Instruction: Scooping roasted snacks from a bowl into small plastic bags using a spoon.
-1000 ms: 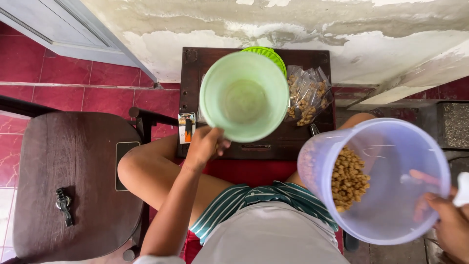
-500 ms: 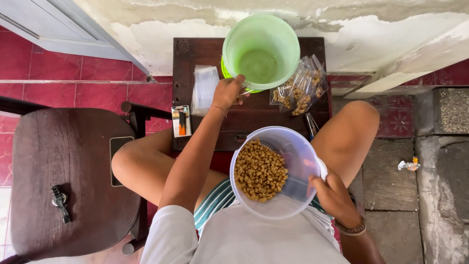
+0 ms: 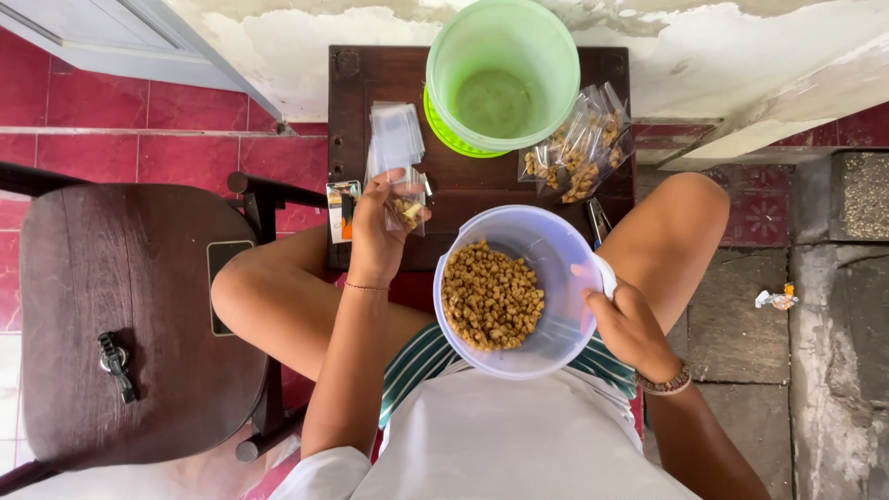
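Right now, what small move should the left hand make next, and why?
Probably bring the small clear bag in the left hand over the clear tub. The bag holds only a few pieces, the tub held by the right hand is full of brown snack pieces, and filled bags lie on the table.

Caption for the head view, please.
Left hand holds a small bag; right hand steadies a tub of brown pellets.

two tubs are counted: a clear one [image 3: 528,292] held by the right hand [image 3: 630,324], a green one [image 3: 502,74] beyond the left hand [image 3: 380,231]; one chair [image 3: 139,315] stands left.
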